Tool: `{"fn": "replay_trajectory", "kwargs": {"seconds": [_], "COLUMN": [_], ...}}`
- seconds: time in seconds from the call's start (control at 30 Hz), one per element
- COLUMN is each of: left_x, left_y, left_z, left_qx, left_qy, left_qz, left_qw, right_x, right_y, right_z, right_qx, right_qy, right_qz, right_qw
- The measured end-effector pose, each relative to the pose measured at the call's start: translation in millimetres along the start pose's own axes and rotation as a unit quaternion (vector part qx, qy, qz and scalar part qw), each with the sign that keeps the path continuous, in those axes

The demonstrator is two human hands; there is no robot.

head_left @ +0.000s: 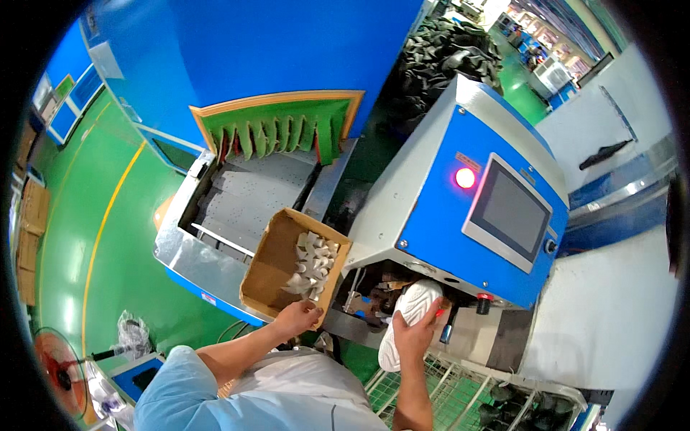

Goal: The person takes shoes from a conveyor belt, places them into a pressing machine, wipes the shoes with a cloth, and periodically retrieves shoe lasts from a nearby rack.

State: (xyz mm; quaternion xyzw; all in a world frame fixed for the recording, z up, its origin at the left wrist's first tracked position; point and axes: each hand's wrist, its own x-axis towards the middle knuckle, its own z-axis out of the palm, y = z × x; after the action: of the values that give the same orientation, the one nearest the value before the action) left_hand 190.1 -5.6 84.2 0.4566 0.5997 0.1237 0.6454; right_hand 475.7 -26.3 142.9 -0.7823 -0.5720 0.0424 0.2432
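Under the touchscreen machine [438, 194], the right hand [415, 336] has its fingers clamped round a white shoe sole [390, 352]. Left of that machine, the left hand [296, 320] meets a cardboard box [269, 276]; whether its fingers grip anything, I can't tell from here.

Glossy green painted floor [140, 258] at my nine o'clock, pale light glaring off it, long yellow painted line [93, 255] running along. Brown cardboard boxes [32, 208] stacked beyond, also at nine. Round orange-red fan [61, 373] at my eight. Tall, flat blue panel [287, 50] walls off eleven to twelve. Big heap of dark curved pieces [449, 65] at one. Past it, brightly lit hall, pale ceiling beam [591, 25] at two. Smooth off-white panel [604, 309] at four.
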Motion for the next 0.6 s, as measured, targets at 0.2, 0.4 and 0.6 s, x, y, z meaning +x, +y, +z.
{"fn": "replay_trajectory", "kwargs": {"seconds": [0.2, 0.4, 0.6], "left_x": [-13, -26, -34], "left_y": [49, 33, -16], "left_z": [49, 82, 83], "left_qx": [-0.171, -0.292, -0.040], "left_qy": [-0.257, -0.550, -0.524], "left_qz": [-0.076, -0.281, -0.132], "left_qw": [0.948, 0.730, 0.840], "right_x": [-68, -149, -116], "right_y": [-14, -53, -18], "right_z": [-34, -102, -64], "right_qx": [-0.067, -0.001, 0.440], "right_qy": [0.015, -0.226, -0.192], "right_qz": [-0.079, -0.069, 0.420], "right_qw": [0.994, 0.972, 0.770]}}
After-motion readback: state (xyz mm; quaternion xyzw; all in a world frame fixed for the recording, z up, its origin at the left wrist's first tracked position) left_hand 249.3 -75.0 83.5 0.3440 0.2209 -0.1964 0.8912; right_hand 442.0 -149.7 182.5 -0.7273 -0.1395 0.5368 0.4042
